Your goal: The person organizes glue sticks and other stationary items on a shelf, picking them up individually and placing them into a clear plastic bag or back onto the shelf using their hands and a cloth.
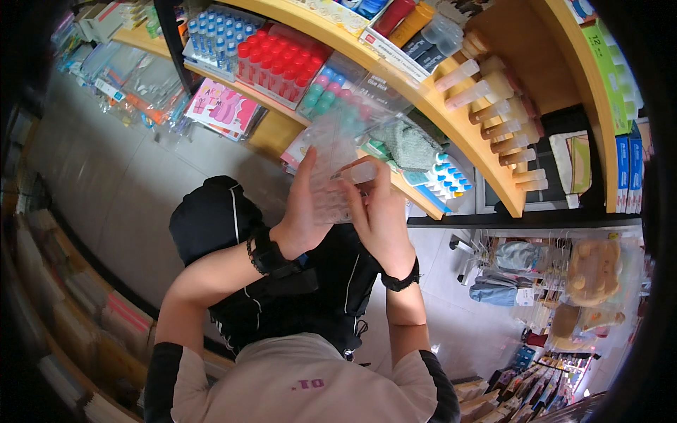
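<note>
My left hand [302, 211] holds a clear plastic display box [330, 198] in front of my lap. Inside the box, near its lower end, several clear round shapes show; I cannot tell what they are. Between the fingers of my right hand [378, 209] is a short tube with a translucent cap [363, 172], tilted over the box. Just beyond lies a clear-lidded box of glue sticks [330, 98] with blue, pink and green tops. A grey-green cloth [407, 140] rests on the lower shelf, beside white bottles with blue caps [449, 174].
A curved wooden shelf [338, 26] arches above the lower shelf. Red-capped tubes [280, 66] and blue-capped bottles [219, 39] stand in boxes. Several translucent-capped tubes [494, 119] line the upper shelf's edge. Packaged goods [592, 269] hang at right; books [90, 296] fill a shelf at left.
</note>
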`<state>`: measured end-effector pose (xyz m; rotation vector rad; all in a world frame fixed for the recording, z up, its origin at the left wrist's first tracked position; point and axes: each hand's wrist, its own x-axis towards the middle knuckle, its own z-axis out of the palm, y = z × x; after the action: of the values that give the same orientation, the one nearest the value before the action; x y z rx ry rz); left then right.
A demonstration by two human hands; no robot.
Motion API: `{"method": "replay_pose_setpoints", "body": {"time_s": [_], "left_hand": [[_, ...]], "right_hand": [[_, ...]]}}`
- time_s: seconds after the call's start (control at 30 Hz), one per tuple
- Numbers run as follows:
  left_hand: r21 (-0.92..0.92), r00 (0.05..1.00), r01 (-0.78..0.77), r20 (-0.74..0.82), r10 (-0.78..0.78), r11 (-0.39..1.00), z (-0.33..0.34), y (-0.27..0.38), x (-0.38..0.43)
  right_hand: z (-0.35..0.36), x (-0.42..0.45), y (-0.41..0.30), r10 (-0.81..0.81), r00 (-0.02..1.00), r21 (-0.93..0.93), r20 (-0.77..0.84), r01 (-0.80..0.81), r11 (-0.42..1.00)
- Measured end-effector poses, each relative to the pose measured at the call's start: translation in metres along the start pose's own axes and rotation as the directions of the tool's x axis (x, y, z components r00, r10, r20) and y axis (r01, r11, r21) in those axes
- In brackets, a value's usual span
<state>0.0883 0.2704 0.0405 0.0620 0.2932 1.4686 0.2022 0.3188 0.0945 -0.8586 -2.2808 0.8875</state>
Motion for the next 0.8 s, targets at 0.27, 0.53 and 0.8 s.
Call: {"method": "replay_pose_setpoints", "body": {"time_s": [0.27,0.53,0.8], "left_hand": [[0.091,0.997,-0.060,-0.049,0.064,0.994,0.009,-0.004,0.001],[-0.006,0.994,-0.100,0.054,0.100,0.995,0.022,0.004,-0.003],[-0.055,0.996,-0.062,0.068,0.066,0.997,0.022,0.004,-0.004]], "right_hand": [[-0.007,0.001,0.007,0.046,0.999,0.134,-0.025,-0.042,0.990],[-0.096,0.034,0.022,-0.057,0.736,0.122,-0.674,0.187,0.975],[-0.107,0.073,0.080,-0.105,0.770,-0.187,-0.629,-0.018,0.982]]}}
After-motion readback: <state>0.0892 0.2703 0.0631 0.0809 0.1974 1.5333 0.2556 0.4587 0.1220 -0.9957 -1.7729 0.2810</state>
